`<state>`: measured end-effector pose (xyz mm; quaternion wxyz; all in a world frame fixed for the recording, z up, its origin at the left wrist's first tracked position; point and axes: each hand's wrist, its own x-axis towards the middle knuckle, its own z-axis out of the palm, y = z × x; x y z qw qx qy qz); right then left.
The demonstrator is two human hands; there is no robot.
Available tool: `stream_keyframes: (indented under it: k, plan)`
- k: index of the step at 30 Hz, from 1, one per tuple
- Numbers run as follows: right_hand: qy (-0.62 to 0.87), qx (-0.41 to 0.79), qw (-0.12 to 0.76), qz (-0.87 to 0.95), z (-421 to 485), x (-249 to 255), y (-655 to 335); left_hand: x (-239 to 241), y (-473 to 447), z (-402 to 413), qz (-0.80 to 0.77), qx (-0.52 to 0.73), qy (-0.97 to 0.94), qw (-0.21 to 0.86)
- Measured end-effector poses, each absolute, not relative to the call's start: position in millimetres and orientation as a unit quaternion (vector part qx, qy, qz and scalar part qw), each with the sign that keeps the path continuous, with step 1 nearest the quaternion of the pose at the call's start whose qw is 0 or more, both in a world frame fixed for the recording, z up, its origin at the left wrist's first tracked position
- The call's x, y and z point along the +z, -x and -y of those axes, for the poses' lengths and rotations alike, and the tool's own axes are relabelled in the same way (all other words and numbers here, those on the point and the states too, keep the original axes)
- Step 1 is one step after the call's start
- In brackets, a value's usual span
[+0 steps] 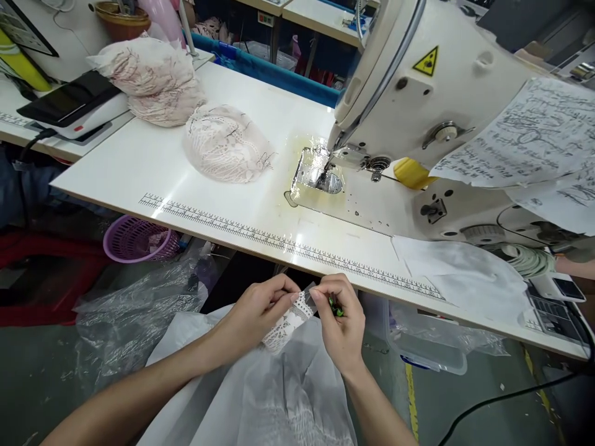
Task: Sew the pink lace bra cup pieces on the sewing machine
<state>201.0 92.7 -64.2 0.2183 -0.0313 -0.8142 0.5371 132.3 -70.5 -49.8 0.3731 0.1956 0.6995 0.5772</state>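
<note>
Below the table's front edge, my left hand [260, 310] pinches a strip of white lace [288, 322]. My right hand [341, 316] pinches the strip's other end, and something small and green [337, 306] shows between its fingers. The lace leads down to white fabric [260, 396] lying on my lap. Both hands are closed and almost touch each other. Further back on the white table [153, 161] stands a white sewing machine [418, 99], its needle area [325, 170] well above and beyond my hands.
A ruler strip [288, 244] runs along the table's front edge. Pink lace pieces [227, 145] and two stuffed bags [149, 77] lie at the left. Handwritten papers [534, 136] hang on the machine. A purple basket [137, 238] and plastic bags [134, 310] sit on the floor.
</note>
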Motion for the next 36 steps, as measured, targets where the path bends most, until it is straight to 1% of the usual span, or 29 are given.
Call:
stream_keyframes:
  k: [6,10,12,14,17,19,21,23,27,30,32,36]
  plan:
    - [-0.042,0.486,0.228,0.843,-97,-63,-197,-47,-127,68,-0.673,0.592,-0.219,0.386]
    - [-0.045,0.463,0.238,0.853,-98,-62,-196,-47,-123,66,-0.663,0.581,-0.24,0.406]
    - [-0.032,0.481,0.223,0.847,-98,-60,-197,-47,-121,67,-0.661,0.568,-0.26,0.416]
    - [-0.01,0.544,0.178,0.82,-97,-58,-200,-47,-119,68,-0.65,0.56,-0.274,0.435]
    - [0.008,0.665,0.067,0.743,-98,-56,-204,-48,-114,69,-0.615,0.563,-0.277,0.477]
    - [-0.006,0.695,0.009,0.719,-102,-53,-206,-47,-110,70,-0.59,0.563,-0.285,0.503]
    - [-0.031,0.675,-0.013,0.737,-107,-49,-206,-46,-105,72,-0.569,0.548,-0.313,0.528]
    - [-0.058,0.636,-0.006,0.769,-116,-43,-207,-43,-99,75,-0.547,0.521,-0.348,0.554]
    - [-0.068,0.588,0.063,0.804,-141,-27,-212,-37,-90,83,-0.494,0.463,-0.41,0.612]
    - [-0.034,0.581,0.112,0.806,-151,-18,-219,-36,-87,84,-0.495,0.457,-0.415,0.611]
    - [-0.007,0.563,0.095,0.821,-149,-15,-222,-36,-87,82,-0.519,0.467,-0.398,0.595]
    - [-0.023,0.537,-0.031,0.842,-126,-18,-222,-36,-87,76,-0.524,0.463,-0.4,0.592]
